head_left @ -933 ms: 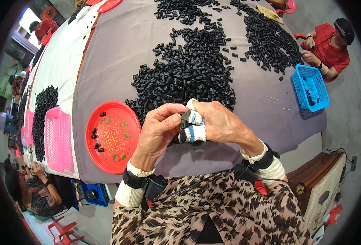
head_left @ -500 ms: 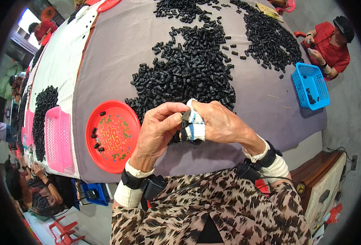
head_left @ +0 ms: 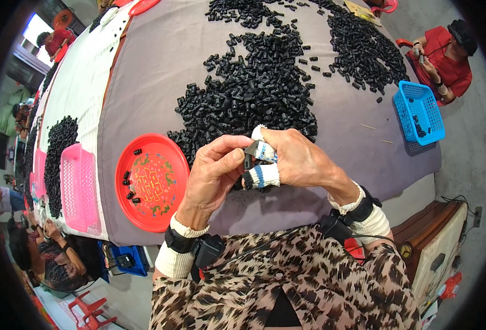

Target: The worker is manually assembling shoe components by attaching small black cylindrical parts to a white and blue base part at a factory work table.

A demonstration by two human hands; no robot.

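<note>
Above the near edge of a big heap of small black cylindrical parts (head_left: 254, 93), my two hands meet. My left hand (head_left: 212, 170) pinches a small black part (head_left: 247, 163) between thumb and fingers. White cloth covers with blue stripes wrap the thumb and a finger of my right hand (head_left: 304, 159). Its closed fingers grip a small flat grey blade-like piece (head_left: 251, 147), which touches the black part; most of that piece is hidden. Left of my hands, a red plate (head_left: 168, 217) carries several black parts near its left side.
On the grey cloth (head_left: 144, 82), a second heap (head_left: 364, 49) lies far right, near a blue basket (head_left: 402, 110) with some black parts inside. A pink basket (head_left: 81, 187) stands on the left white cloth. One person (head_left: 446, 60) works at right, another (head_left: 56, 258) at lower left.
My right hand has shifted and turned slightly against the left, and more of the grey piece shows. The left hand has barely moved. The person at right has raised their hands a little.
</note>
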